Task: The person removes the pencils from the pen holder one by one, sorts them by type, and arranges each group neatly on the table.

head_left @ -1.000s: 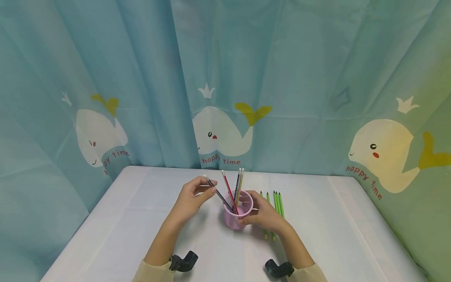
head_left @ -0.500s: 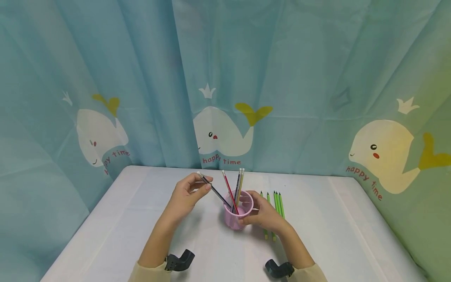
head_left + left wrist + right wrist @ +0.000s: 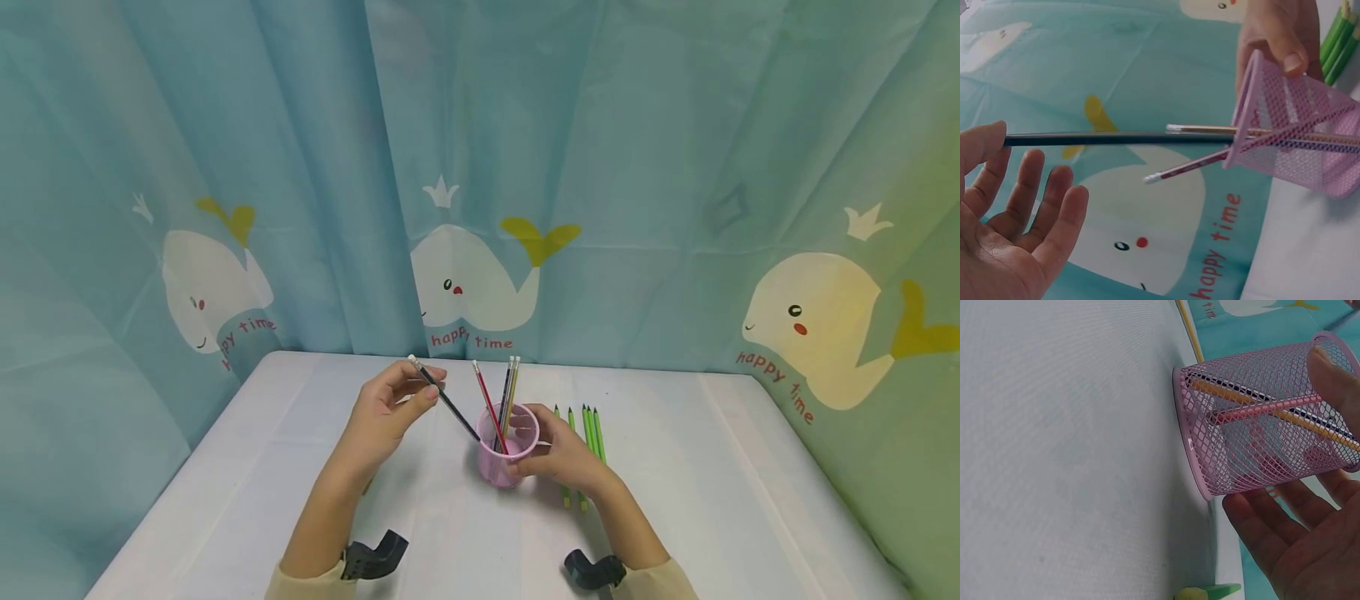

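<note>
My left hand (image 3: 382, 414) pinches a dark pencil (image 3: 453, 408) near its white-tipped end, thumb against fingers. The pencil slants down to the right, its lower end right at the near-left rim of a pink mesh pencil cup (image 3: 497, 472). In the left wrist view the other fingers spread away from the pencil. My right hand (image 3: 564, 458) grips the cup from the right, thumb at the front and fingers behind. Inside the cup lean a red pencil (image 3: 486, 395), a yellow pencil (image 3: 1229, 394) and a black one; the mesh shows their lower ends in the right wrist view.
Several green pencils (image 3: 592, 433) lie on the white table (image 3: 712, 500) just right of the cup, partly behind the right hand. A yellowish pencil (image 3: 367, 486) peeks out beside the left forearm. A teal whale-print curtain (image 3: 637, 183) hangs behind the table.
My left hand has moved left, drawing the dark pencil with it; its lower end went from inside the cup to the rim. The right hand and cup have stayed put.
</note>
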